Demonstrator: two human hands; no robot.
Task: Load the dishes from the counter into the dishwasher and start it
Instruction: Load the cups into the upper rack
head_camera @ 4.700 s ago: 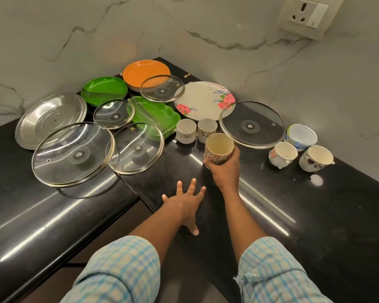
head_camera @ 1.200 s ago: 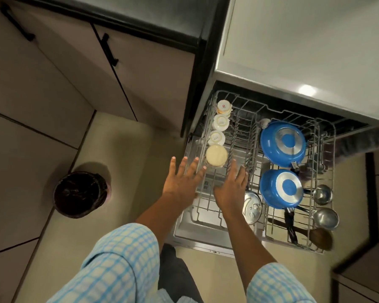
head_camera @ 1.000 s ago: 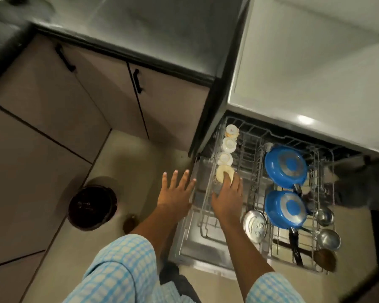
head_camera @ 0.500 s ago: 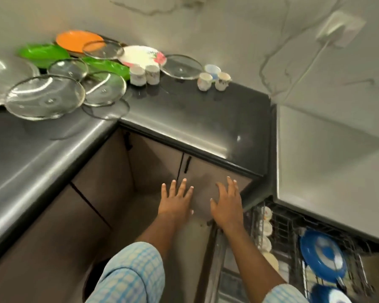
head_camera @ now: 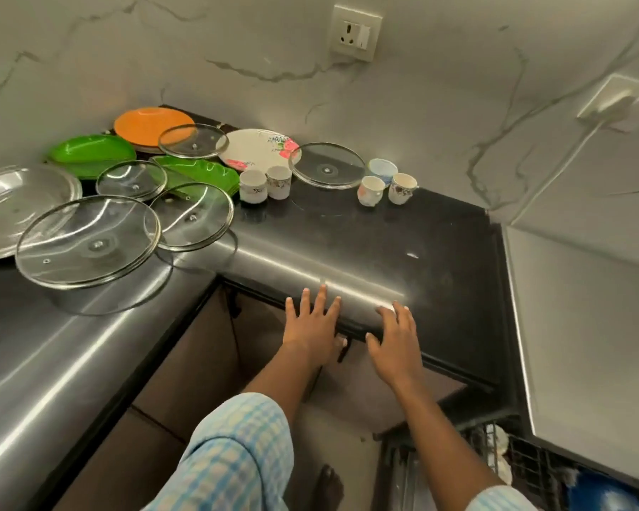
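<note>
Left hand point(head_camera: 312, 324) and right hand point(head_camera: 395, 339) are held spread, empty, at the counter point(head_camera: 439, 252) edge. A cup point(head_camera: 370, 191) is set straight beyond the right hand.

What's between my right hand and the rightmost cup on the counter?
Only bare black counter, with one small pale speck, lies between the right hand and the rightmost cup; the head view shows it.

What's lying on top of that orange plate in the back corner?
A small glass lid overlaps the near right edge of the orange plate; orange shows through the glass. The rest of the plate looks bare. Anything beneath the plate is hidden.
</note>
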